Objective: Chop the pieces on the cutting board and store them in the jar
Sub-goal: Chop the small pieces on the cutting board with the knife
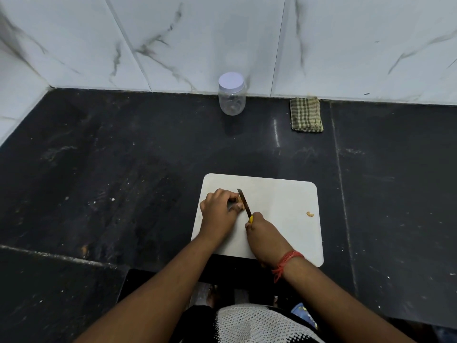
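Pinching small piece (pixel 240 203) on cutting board (pixel 279 201) w/ curled L hand (pixel 218 211). Gripping yellow-handled knife (pixel 244 203) in R hand (pixel 262 233), blade touching piece. Lidded jar (pixel 232 95) standing well apart by wall.

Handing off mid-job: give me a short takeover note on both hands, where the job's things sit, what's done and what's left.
Left hand: fingers curled, pinning a small piece on the cutting board.
Right hand: grips the yellow-handled knife, blade right beside the left fingertips.
One more piece lies apart near the board's right edge.
Jar: at the back by the wall, lid on, looks empty.
Done: cutting is under way, nothing stored.
Left: finish this piece, chop the other, open the jar, load it.
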